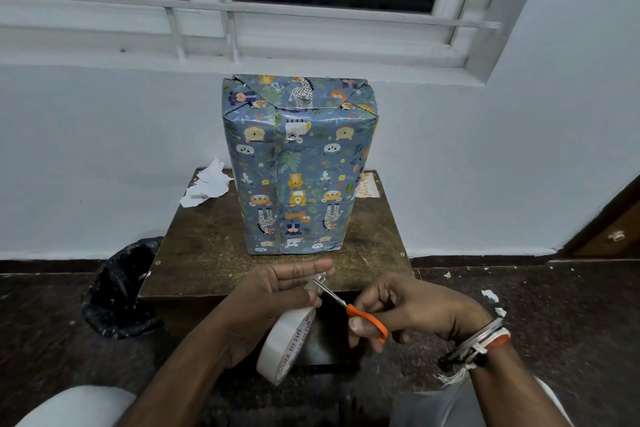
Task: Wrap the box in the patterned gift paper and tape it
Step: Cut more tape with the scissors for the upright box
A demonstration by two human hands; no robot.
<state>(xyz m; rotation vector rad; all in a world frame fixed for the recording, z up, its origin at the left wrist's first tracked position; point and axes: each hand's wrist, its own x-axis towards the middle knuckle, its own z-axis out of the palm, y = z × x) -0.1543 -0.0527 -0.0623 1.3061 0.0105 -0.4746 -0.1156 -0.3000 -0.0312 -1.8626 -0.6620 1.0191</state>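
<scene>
Wrapped box [294, 166] is standing upright on table [207, 253], just beyond both hands.
Left hand [277, 288] is pinching tape [319, 279] pulled off roll [287, 343]; right hand [408, 305] is gripping scissors [350, 308], blades touching tape.
</scene>
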